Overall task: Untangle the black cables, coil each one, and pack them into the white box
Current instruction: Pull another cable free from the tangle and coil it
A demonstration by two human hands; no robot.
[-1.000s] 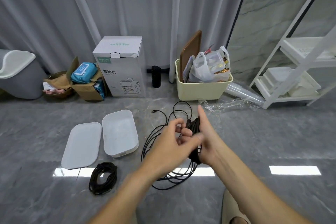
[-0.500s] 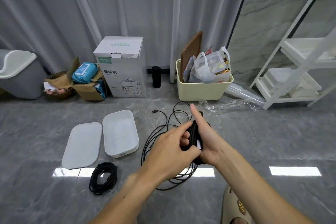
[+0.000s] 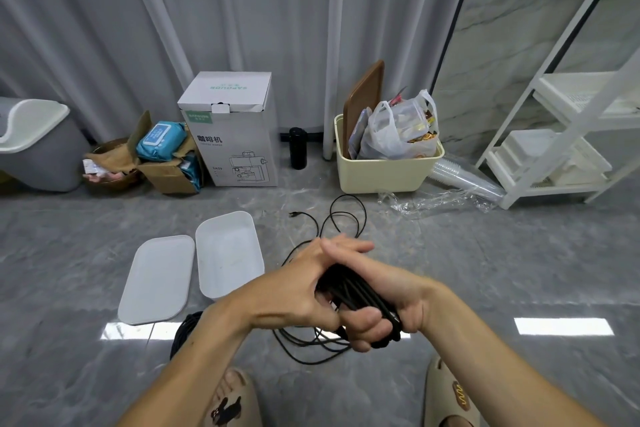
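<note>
A: What differs from a moment ago?

B: Both hands have come lower and nearer the camera, and the bundle is thicker. The left hand (image 3: 294,291) now lies across the front of it, fingers stretched over the right hand's, where before it pinched a strand.

A: From the left, what lies where?

B: The white lid (image 3: 156,279) is flat on the floor (image 3: 519,270), with the open white box (image 3: 228,253) just beside it on its right. Below them a coiled cable (image 3: 183,329) lies on the floor, mostly hidden behind the left forearm.

A: And the cable being wound?

B: The bundle (image 3: 360,291) sits in the right hand (image 3: 388,302), whose fingers and thumb curl round it. Its long axis runs diagonally, upper end toward the left hand, lower end down and right past the palm.

A: The rest of it?

B: Loose cable (image 3: 346,215) trails on the floor behind and under the hands, one plug end pointing left near the box.

A: Anything unclear?

B: Whether the left hand actually grips a strand; its palm faces away. Two slippers (image 3: 450,395) are cut off by the bottom edge.
</note>
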